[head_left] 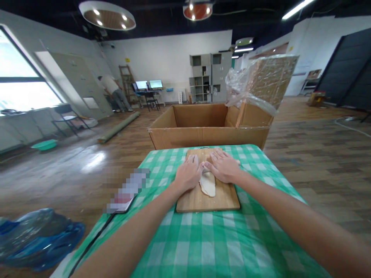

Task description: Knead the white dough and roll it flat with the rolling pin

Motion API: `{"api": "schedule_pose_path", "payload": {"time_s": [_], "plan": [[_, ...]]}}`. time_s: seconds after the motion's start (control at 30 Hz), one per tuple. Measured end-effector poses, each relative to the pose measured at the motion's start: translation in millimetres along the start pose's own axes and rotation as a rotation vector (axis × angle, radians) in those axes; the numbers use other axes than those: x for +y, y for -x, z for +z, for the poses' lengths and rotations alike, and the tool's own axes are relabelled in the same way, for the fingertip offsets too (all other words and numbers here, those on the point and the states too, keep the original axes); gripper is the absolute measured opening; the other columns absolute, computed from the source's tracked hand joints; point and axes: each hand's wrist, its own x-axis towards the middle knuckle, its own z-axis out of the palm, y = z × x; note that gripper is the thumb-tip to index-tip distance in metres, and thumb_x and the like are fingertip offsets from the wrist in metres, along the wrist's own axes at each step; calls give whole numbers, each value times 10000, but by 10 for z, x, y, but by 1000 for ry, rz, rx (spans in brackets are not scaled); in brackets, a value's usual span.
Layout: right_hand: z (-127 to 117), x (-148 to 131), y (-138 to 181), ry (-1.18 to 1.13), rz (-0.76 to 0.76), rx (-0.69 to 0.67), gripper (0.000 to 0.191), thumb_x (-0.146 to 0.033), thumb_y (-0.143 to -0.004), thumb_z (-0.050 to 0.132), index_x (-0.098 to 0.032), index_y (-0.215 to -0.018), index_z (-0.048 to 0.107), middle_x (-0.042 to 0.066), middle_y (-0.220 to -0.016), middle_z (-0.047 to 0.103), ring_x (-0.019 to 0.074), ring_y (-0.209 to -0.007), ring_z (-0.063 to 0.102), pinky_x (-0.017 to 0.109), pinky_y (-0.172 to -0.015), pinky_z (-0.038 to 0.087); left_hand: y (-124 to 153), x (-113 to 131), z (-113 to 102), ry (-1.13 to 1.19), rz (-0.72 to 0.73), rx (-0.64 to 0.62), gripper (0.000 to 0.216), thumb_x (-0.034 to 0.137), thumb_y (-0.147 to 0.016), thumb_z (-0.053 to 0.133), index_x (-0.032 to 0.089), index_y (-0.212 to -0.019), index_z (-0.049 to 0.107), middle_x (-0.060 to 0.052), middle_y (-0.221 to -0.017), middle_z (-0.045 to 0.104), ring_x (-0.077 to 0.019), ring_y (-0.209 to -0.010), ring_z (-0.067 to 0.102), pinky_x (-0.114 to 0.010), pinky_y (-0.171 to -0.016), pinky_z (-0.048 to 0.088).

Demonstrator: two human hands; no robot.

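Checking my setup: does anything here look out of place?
The phone lies at the table's left edge, seemingly overhanging, with a cable trailing off. The dough under the left hand and right hand lies on the cutting board; nothing looks spilled.

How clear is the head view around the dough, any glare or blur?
Head view: the dough, left hand and right hand are sharp and evenly lit; the window blows out white, glaring off the floor; edges bend fisheye-style; a pixelated patch masks something on the tablecloth.

Open-plan office: lockers (pixel 209 77), monitor desk (pixel 148 89).
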Motion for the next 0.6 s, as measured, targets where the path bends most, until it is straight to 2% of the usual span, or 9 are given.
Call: {"api": "schedule_pose_path", "payload": {"time_s": [0.2, 0.3, 0.4, 0.5, 0.6], "plan": [[-113, -171, 348, -41, -64, 31, 829, -653, -1004, 182, -21, -1447, 485, 248, -1488, 491, 342, -1423, 410, 484, -1164, 294, 339, 129, -38, 39, -1, 39, 536, 355, -1009, 317, 46, -1434, 423, -218, -1495, 479, -287, -1420, 420, -444, -1179, 305], [-96, -221, 557, -56, -118, 83, 846, -675, -986, 250, -33, -1519, 388, 232, -1558, 397, 353, -1452, 361, 500, -1179, 285, 563, 249, -67, 54, -20, 44, 630, 373, -976, 362, 50, -1516, 320, -208, -1591, 355, -294, -1497, 298, -464, -1216, 251], [-74, -242, 711, -63, -165, 104, 862, -680, -978, 279, -42, -1556, 322, 216, -1604, 316, 354, -1480, 306, 500, -1200, 258, 724, 352, -122, 63, -45, 23, 642, 375, -974, 345, 64, -1533, 297, -193, -1607, 332, -296, -1516, 254, -479, -1220, 238], [-81, -228, 713, -63, -179, 96, 864, -675, -979, 290, -34, -1558, 313, 220, -1603, 313, 352, -1480, 304, 493, -1212, 240, 737, 363, -136, 73, -53, -3, 647, 380, -981, 321, 45, -1533, 289, -200, -1605, 334, -298, -1518, 245, -474, -1216, 244], [-97, -189, 571, -72, -175, 63, 850, -669, -988, 258, -29, -1538, 356, 226, -1580, 361, 346, -1466, 336, 492, -1202, 257, 635, 294, -76, 79, -52, -11, 647, 397, -990, 312, 38, -1529, 295, -203, -1600, 340, -296, -1513, 259, -459, -1215, 247]]}}
